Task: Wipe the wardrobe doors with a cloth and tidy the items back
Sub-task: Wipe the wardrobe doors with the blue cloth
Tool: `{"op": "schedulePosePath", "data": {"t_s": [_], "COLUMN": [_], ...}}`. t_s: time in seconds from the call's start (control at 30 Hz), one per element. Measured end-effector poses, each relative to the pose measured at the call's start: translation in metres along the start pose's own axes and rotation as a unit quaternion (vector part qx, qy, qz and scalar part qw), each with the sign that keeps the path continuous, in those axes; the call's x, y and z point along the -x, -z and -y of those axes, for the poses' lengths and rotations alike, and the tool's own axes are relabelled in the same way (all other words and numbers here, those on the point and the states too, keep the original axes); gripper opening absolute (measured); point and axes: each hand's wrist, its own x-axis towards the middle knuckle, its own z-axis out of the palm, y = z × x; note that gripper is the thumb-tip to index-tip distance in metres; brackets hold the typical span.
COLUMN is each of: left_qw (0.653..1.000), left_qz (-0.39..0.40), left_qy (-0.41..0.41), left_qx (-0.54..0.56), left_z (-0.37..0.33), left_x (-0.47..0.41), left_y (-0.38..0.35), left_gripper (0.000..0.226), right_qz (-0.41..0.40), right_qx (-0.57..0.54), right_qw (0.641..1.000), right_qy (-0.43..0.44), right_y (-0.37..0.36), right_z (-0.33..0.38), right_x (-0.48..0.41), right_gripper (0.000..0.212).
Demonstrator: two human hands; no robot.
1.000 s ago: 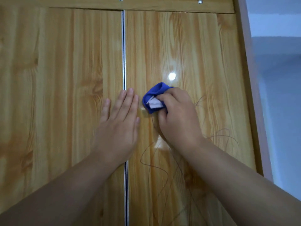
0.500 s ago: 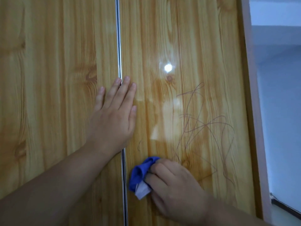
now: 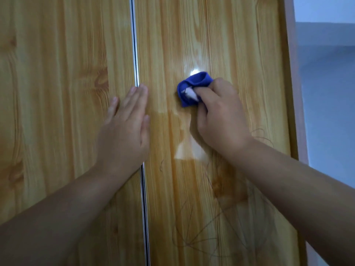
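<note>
both hands are up against the wardrobe doors. the left hand (image 3: pixel 126 127) lies flat and open, fingers straight and close together, palm pressed to the wood. it covers part of the thin metal strip (image 3: pixel 135 45) where the two doors meet, so the little finger rests on the left door (image 3: pixel 57 93) and the thumb side rests on the right door (image 3: pixel 230 45).

the right hand (image 3: pixel 219 120) is curled tight around a blue cloth (image 3: pixel 192 87), which is bunched into a wad with a small white patch showing among the folds. the fingers fold over the cloth from the right and hold it against the right door, in the upper middle of the panel. the cloth sits just under a bright spot of glare (image 3: pixel 194 71), at about the height of the left fingertips and well apart from them.

below the cloth a pale, shiny reflection (image 3: pixel 190 150) spreads on the door between the two wrists, partly hidden behind the right hand. lower down on the same door, thin dark scribbled lines (image 3: pixel 201 239) loop and cross under the right forearm, and a few more show just right of the right wrist.

both doors are glossy, light wood with strong grain and a few knots. at the right the wardrobe's side edge (image 3: pixel 290 73) runs top to bottom, and beyond it is a pale blue-grey wall (image 3: pixel 326 93).
</note>
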Motion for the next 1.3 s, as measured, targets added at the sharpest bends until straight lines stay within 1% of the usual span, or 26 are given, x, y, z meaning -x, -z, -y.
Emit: {"op": "schedulePosePath", "data": {"t_s": [0.07, 0.13, 0.17, 0.23, 0.3, 0.4, 0.5, 0.57, 0.63, 0.67, 0.73, 0.8, 0.83, 0.87, 0.93, 1.0, 1.07, 1.17, 1.2, 1.3], "left_qw": [1.000, 1.000, 1.000, 1.000, 1.000, 0.999, 0.999, 0.999, 0.999, 0.998, 0.997, 0.995, 0.994, 0.993, 0.990, 0.988, 0.987, 0.986, 0.986, 0.987], "left_qz": [-0.008, -0.006, -0.005, -0.006, -0.010, -0.015, -0.015, -0.015, -0.009, 0.000, 0.020, 0.034, 0.039, 0.044, 0.049, 0.048, 0.041, 0.033, 0.031, 0.023], "left_qy": [0.001, -0.008, -0.010, -0.016, -0.021, -0.026, -0.031, -0.030, -0.029, -0.029, -0.035, -0.040, -0.042, -0.047, -0.062, -0.071, -0.074, -0.076, -0.078, -0.082], "left_qx": [0.015, 0.008, 0.008, 0.002, -0.008, -0.014, -0.023, -0.030, -0.040, -0.048, -0.070, -0.087, -0.093, -0.100, -0.119, -0.132, -0.139, -0.148, -0.148, -0.139], "left_z": [0.001, 0.001, 0.002, 0.002, 0.002, 0.002, 0.002, 0.001, -0.001, -0.001, -0.002, -0.002, -0.002, -0.002, -0.003, -0.002, -0.001, -0.001, -0.001, 0.000], "left_x": [0.001, 0.001, 0.001, 0.001, 0.003, 0.004, 0.004, 0.004, 0.004, 0.004, 0.006, 0.007, 0.007, 0.008, 0.008, 0.008, 0.009, 0.009, 0.009, 0.008], "left_y": [0.001, 0.000, 0.000, 0.000, -0.001, -0.002, -0.003, -0.002, -0.002, -0.002, -0.001, -0.002, -0.002, -0.002, -0.003, -0.005, -0.006, -0.008, -0.009, -0.012], "left_gripper": [0.056, 0.055, 0.054, 0.054, 0.054, 0.052, 0.052, 0.050, 0.051, 0.053, 0.060, 0.066, 0.067, 0.068, 0.069, 0.069, 0.069, 0.069, 0.069, 0.068], "right_qz": [0.016, 0.057, 0.085, 0.148, 0.187, 0.211, 0.218, 0.213, 0.185, 0.165, 0.114, 0.068, 0.051, 0.041, 0.027, 0.016, 0.008, 0.009, 0.018, 0.077], "right_qx": [-0.029, -0.044, -0.051, -0.068, -0.090, -0.101, -0.096, -0.102, -0.083, -0.064, -0.017, 0.021, 0.036, 0.054, 0.086, 0.101, 0.100, 0.059, 0.041, -0.010], "right_qw": [0.999, 0.996, 0.993, 0.980, 0.964, 0.950, 0.941, 0.943, 0.956, 0.965, 0.982, 0.993, 0.996, 0.997, 0.995, 0.992, 0.992, 0.996, 0.998, 0.997], "right_qy": [0.021, 0.051, 0.070, 0.114, 0.168, 0.207, 0.242, 0.235, 0.213, 0.196, 0.149, 0.093, 0.058, 0.021, -0.038, -0.070, -0.078, -0.061, -0.055, -0.004], "right_y": [-0.008, -0.014, -0.017, -0.019, -0.019, -0.018, -0.017, -0.017, -0.016, -0.014, -0.006, 0.007, 0.015, 0.022, 0.031, 0.030, 0.023, 0.012, 0.008, -0.005], "right_z": [0.017, 0.031, 0.038, 0.055, 0.069, 0.073, 0.063, 0.053, 0.036, 0.026, 0.002, -0.022, -0.034, -0.045, -0.058, -0.057, -0.044, -0.017, -0.007, 0.024], "right_x": [0.024, 0.057, 0.078, 0.123, 0.162, 0.184, 0.175, 0.157, 0.130, 0.112, 0.074, 0.040, 0.026, 0.015, 0.000, -0.003, 0.004, 0.033, 0.048, 0.100], "right_gripper": [0.029, 0.020, 0.019, 0.019, 0.009, 0.020, 0.023, 0.019, 0.010, 0.010, 0.014, 0.014, 0.018, 0.019, 0.015, 0.011, 0.010, 0.006, 0.004, 0.015]}}
